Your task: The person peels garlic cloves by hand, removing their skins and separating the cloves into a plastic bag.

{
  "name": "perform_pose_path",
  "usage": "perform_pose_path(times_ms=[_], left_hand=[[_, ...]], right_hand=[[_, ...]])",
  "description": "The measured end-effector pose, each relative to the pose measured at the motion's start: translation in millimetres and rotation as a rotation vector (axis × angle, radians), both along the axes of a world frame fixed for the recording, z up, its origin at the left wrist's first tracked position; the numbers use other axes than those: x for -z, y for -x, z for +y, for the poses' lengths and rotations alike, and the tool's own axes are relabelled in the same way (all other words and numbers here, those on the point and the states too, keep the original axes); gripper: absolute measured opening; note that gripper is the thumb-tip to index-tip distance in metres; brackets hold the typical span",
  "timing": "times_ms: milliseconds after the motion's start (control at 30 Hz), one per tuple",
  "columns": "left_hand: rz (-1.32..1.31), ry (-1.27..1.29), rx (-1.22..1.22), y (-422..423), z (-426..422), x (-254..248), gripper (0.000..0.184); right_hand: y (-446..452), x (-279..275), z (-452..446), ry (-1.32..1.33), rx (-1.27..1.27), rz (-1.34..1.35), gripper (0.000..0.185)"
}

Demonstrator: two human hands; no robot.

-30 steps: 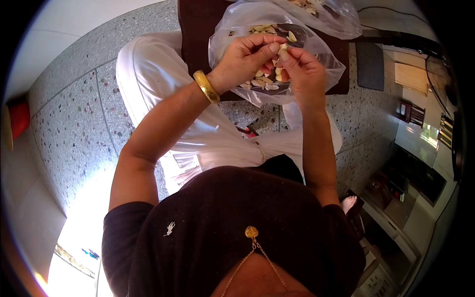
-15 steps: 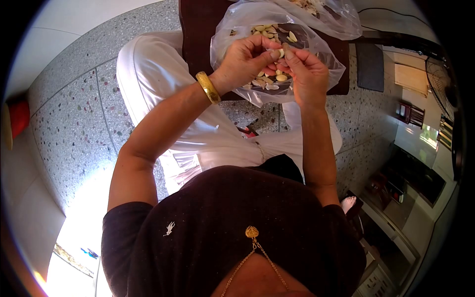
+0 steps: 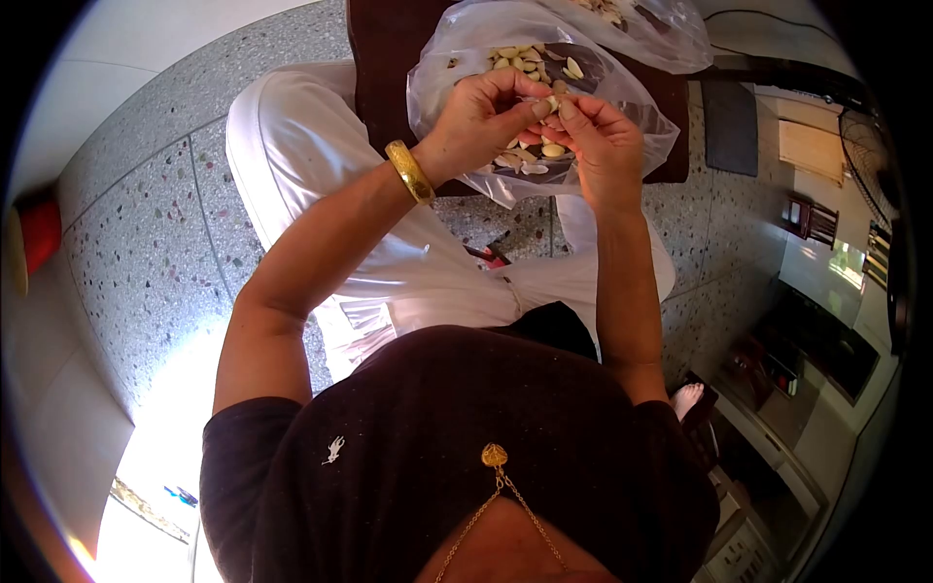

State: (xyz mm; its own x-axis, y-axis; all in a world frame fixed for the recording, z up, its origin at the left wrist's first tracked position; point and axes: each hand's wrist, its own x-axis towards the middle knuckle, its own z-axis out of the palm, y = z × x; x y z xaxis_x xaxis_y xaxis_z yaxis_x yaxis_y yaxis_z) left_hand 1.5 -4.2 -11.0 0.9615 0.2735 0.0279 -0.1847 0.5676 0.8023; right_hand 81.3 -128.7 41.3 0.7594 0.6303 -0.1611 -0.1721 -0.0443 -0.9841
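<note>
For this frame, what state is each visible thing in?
Left hand: pinching, thumb to fingers
Right hand: pinching opposite
Held garlic clove: between both hands' fingertips; peeled or not, unclear
Loose garlic cloves: separated, apparently peeled
Garlic skins: loose flakes
Near plastic bag: spread beneath the hands
Far plastic bag: partly out of frame
Gold bangle: worn

One head-worn view, facing forward and down.
Over a dark short-sleeved cloth shirt (image 3: 418, 408), we look at the bare left hand (image 3: 478, 117) and bare right hand (image 3: 606, 148) from close above.
</note>
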Motion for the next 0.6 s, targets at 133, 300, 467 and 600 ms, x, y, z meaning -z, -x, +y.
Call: perform_pose_path(times_ms=[133, 300, 467, 600], left_hand=[[-0.007, -0.003, -0.016, 0.8, -0.7, -1.4, 0.012], [-0.052, -0.05, -0.007, 0.5, -1.0, 3.8, 0.012], [-0.076, 0.084, 0.04, -2.1, -1.4, 3.0, 0.014], [0.08, 0.123, 0.048, -0.9, 3.9, -3.3, 0.017]], right_hand=[[-2.7, 4.6, -1.1, -0.023, -0.033, -0.016, 0.015], [-3.5, 4.3, -1.4, 0.062, -0.06, -0.044, 0.013], [-3.9, 6.7, -2.8, 0.133, -0.072, -0.102, 0.011], [-0.5, 10.7, -3.4, 0.113, -0.025, -0.072, 0.012]])
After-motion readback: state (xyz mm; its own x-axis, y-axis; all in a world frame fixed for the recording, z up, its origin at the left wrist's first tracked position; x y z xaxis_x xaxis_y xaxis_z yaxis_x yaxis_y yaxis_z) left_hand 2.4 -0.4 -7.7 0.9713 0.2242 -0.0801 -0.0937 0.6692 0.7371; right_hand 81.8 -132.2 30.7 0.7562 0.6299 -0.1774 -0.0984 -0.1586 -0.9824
